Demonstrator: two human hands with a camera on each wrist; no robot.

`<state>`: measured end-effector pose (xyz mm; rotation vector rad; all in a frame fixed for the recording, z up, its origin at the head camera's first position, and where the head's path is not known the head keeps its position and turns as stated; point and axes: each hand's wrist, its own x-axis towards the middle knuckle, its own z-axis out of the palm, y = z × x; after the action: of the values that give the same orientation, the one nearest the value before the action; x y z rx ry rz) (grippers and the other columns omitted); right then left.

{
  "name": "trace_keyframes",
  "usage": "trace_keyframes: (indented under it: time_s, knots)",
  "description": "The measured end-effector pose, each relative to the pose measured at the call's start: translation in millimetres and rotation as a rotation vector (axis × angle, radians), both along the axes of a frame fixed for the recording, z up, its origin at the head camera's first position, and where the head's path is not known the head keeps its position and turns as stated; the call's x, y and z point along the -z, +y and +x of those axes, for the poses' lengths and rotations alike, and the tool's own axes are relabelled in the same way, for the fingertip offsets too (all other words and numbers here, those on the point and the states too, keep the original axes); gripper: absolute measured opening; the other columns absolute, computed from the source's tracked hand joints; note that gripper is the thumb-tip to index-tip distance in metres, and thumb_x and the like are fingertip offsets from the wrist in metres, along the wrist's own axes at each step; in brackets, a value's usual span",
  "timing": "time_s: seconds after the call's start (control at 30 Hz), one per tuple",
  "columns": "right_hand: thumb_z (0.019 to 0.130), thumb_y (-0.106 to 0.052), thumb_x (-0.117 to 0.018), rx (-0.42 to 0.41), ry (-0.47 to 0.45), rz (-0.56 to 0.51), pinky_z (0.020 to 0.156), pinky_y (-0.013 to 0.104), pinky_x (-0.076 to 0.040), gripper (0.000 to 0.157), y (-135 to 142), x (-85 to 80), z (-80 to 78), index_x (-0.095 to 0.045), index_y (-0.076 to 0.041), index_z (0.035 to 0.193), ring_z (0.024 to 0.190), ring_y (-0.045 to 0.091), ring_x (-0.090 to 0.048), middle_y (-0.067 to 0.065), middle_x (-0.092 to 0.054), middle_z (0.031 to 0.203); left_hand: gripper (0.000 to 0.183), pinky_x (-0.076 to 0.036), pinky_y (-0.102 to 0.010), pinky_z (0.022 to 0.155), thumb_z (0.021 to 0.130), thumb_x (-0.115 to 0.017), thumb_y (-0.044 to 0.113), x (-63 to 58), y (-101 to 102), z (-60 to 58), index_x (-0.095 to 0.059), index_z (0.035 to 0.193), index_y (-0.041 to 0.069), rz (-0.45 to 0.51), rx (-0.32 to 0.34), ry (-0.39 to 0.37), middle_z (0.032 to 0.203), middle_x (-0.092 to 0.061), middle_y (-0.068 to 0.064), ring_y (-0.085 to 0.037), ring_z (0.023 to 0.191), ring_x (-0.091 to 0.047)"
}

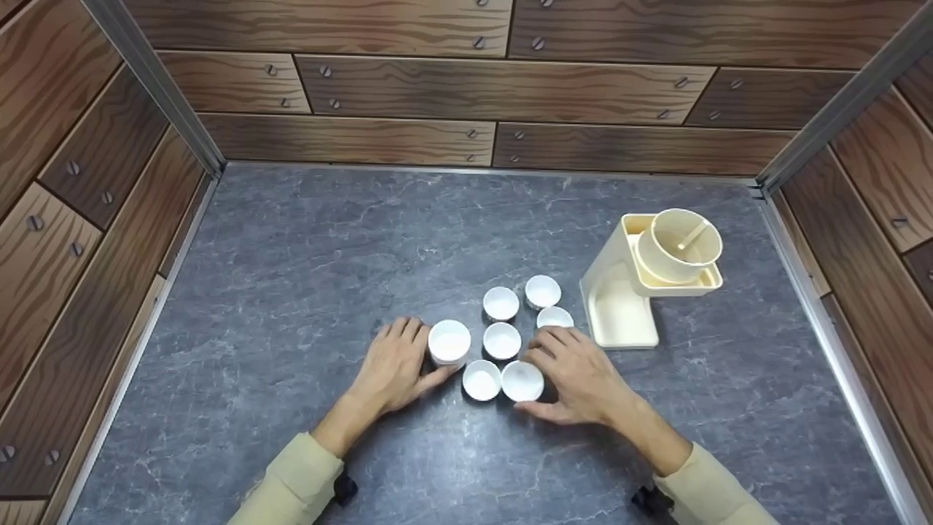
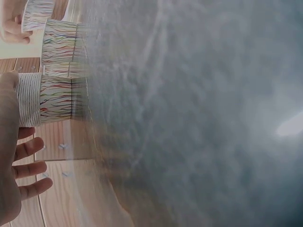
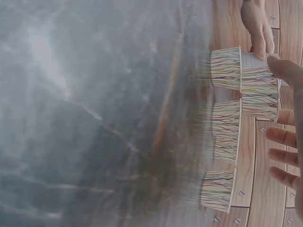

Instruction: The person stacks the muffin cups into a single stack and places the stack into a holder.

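Note:
Small white paper cups with thin coloured wavy lines stand about the middle of the table. My left hand (image 1: 393, 364) holds a nested stack of paper cups (image 1: 450, 343), its thumb at the front and fingers on the far left side. In the left wrist view the stack (image 2: 29, 99) shows many packed rims. With thumb and fingers my right hand (image 1: 579, 375) grips a single paper cup (image 1: 522, 380). The right wrist view shows that cup (image 3: 259, 94) raised above the others. Between the hands stand loose cups (image 1: 502, 341), and the right hand partly covers another cup (image 1: 555, 319).
A cream plastic stand (image 1: 619, 306) with a round container (image 1: 678, 244) on top is at the right; a small stick lies inside the container. Wood-patterned panels (image 1: 408, 87) wall the grey marbled table (image 1: 328, 233) at the back and both sides.

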<state>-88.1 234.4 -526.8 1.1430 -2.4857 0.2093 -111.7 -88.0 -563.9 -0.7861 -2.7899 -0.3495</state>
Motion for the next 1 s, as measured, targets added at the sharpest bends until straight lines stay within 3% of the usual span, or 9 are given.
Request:
trace_keyframes:
  time_s: [0.3, 0.67, 1.0]
  knots:
    - [0.076, -0.074, -0.075, -0.015, 0.052, -0.041, 0.092, 0.039, -0.054, 0.064, -6, -8.9, -7.9, -0.070, -0.018, 0.107, 0.106, 0.023, -0.064, 0.002, -0.068, 0.108, 0.071, -0.056, -0.051, 0.095, 0.095, -0.056, 0.075, 1.0, 0, 0.6, -0.063, 0.122, 0.009, 0.004, 0.002, 0.018, 0.114, -0.066, -0.009, -0.028, 0.108, -0.063]
    - [0.075, -0.071, -0.079, -0.018, 0.033, -0.037, 0.092, 0.040, -0.055, 0.064, -17, -21.7, -19.7, -0.070, -0.019, 0.110, 0.109, 0.023, -0.065, 0.001, -0.069, 0.111, 0.071, -0.056, -0.051, 0.094, 0.094, -0.059, 0.073, 1.3, 0, 1.3, -0.063, 0.122, 0.008, 0.000, 0.002, 0.018, 0.113, -0.066, -0.011, -0.029, 0.107, -0.062]
    - [0.074, -0.070, -0.080, -0.037, 0.061, -0.068, 0.091, 0.040, -0.055, 0.064, -24, -32.0, -28.4, -0.071, -0.017, 0.109, 0.106, 0.024, -0.065, 0.000, -0.069, 0.107, 0.072, -0.056, -0.049, 0.092, 0.095, -0.055, 0.075, 0.1, -1, 0.5, -0.063, 0.121, 0.008, -0.003, 0.010, 0.032, 0.112, -0.065, -0.010, -0.028, 0.106, -0.062]
